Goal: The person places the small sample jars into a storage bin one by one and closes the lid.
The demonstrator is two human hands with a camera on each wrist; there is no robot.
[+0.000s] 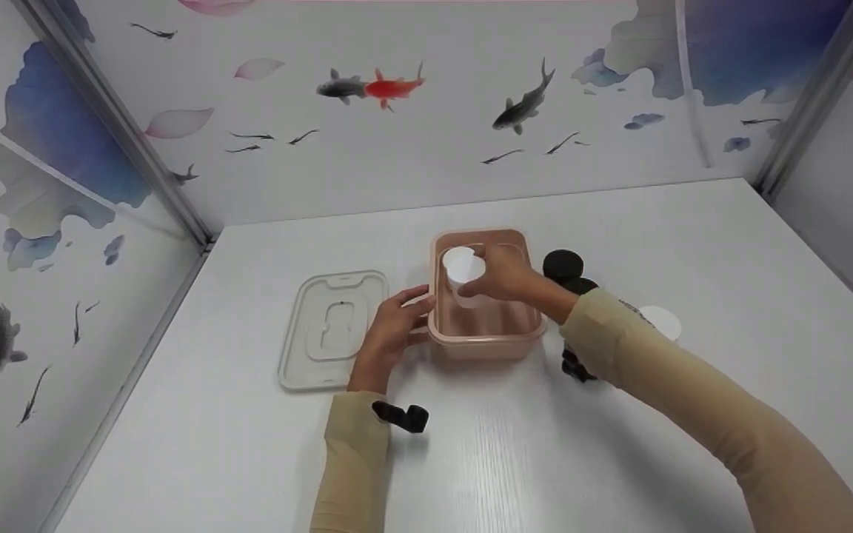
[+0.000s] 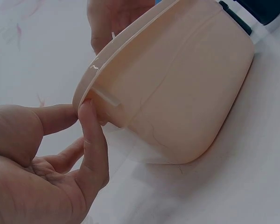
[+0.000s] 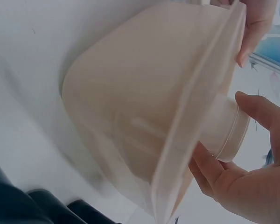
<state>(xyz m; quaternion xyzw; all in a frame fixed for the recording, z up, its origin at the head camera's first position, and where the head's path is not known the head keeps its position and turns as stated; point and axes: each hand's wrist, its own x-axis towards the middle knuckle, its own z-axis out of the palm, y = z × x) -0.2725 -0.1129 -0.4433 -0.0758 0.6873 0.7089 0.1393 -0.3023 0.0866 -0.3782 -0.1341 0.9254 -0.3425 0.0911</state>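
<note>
A pink rectangular plastic container [image 1: 486,348] stands uncovered on the table. My left hand [image 1: 391,326] is at its left side, and in the left wrist view my thumb and a finger pinch the rim [image 2: 91,77]. Over the opening, my right hand [image 1: 504,274] grips a translucent white jar with a white lid [image 1: 463,263]. The right wrist view has the jar [image 3: 221,123] between thumb and fingers, its lower part hidden behind the container wall.
A pale grey rectangular lid [image 1: 334,329] lies flat left of the container. To the right stand several black-topped round items [image 1: 563,265], partly covered by my right sleeve [image 1: 649,355]. A white round disc [image 1: 661,322] shows beyond that sleeve. Printed wall panels [image 1: 426,148] border the table.
</note>
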